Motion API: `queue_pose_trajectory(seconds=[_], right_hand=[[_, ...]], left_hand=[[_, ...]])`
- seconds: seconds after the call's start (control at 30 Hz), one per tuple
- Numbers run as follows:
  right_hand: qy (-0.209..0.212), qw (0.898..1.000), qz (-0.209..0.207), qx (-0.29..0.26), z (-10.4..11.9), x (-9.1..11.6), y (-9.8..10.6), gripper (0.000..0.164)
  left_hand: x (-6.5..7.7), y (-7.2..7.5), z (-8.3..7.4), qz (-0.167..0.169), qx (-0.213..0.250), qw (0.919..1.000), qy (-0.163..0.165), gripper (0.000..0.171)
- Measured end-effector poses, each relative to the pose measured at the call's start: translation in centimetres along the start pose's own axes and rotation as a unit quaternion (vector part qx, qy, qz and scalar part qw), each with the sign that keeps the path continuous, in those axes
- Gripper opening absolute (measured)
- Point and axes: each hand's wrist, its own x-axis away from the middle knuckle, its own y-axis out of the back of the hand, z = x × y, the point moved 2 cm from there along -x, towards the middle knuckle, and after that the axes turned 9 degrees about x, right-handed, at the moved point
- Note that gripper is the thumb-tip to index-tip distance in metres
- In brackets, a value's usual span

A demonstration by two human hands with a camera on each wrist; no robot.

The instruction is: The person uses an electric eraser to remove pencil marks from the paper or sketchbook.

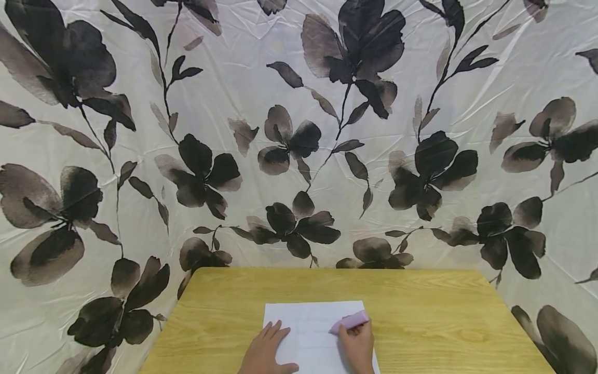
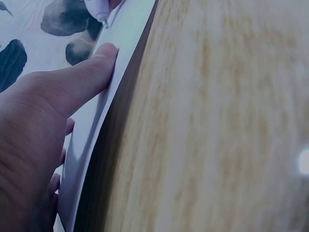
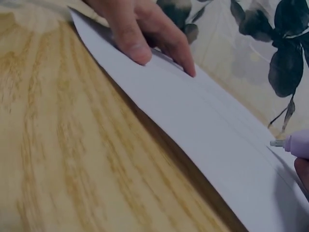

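Note:
A white sheet of paper (image 1: 310, 317) lies on the table, faint lines across it. On its left side rests my left hand (image 1: 267, 349), fingers and thumb spread; the left wrist view shows the thumb (image 2: 89, 77) lying along the near edge of the sheet. My right hand (image 1: 358, 345) grips a thick lilac squeeze pen (image 1: 351, 321) over the right part of the paper. Its narrow greyish tip (image 3: 276, 143) points left, at or just above the sheet; contact cannot be made out. Only a little of the right hand shows in the right wrist view.
The yellow wood-grain table (image 1: 434, 317) extends to both sides of the paper and behind it. Right behind the table's far edge hangs a white cloth (image 1: 243, 62) with dark flower prints. The near edge of the paper lifts slightly off the wood.

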Motion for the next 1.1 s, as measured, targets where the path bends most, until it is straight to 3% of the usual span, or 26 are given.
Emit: queue_pose_trajectory(seconds=[0.4,0.63,0.87,1.1], right_hand=[[0.001,1.0,0.002,-0.007,-0.2,-0.4,-0.5,0.038],[0.011,1.0,-0.018,-0.02,4.0,0.4,0.5,0.036],[-0.019,1.0,-0.017,0.01,0.3,0.2,-0.9,0.039],[-0.018,1.0,-0.017,0.019,0.0,0.3,-0.9,0.039]], left_hand=[[-0.1,0.3,0.1,-0.01,-0.008,0.9999,-0.009,0.098],[0.0,0.1,0.0,-0.008,-0.008,0.9999,-0.012,0.097],[0.1,-0.1,0.3,-0.014,-0.016,0.9997,-0.007,0.1],[0.3,0.0,0.0,-0.012,-0.011,0.9999,0.0,0.1]])
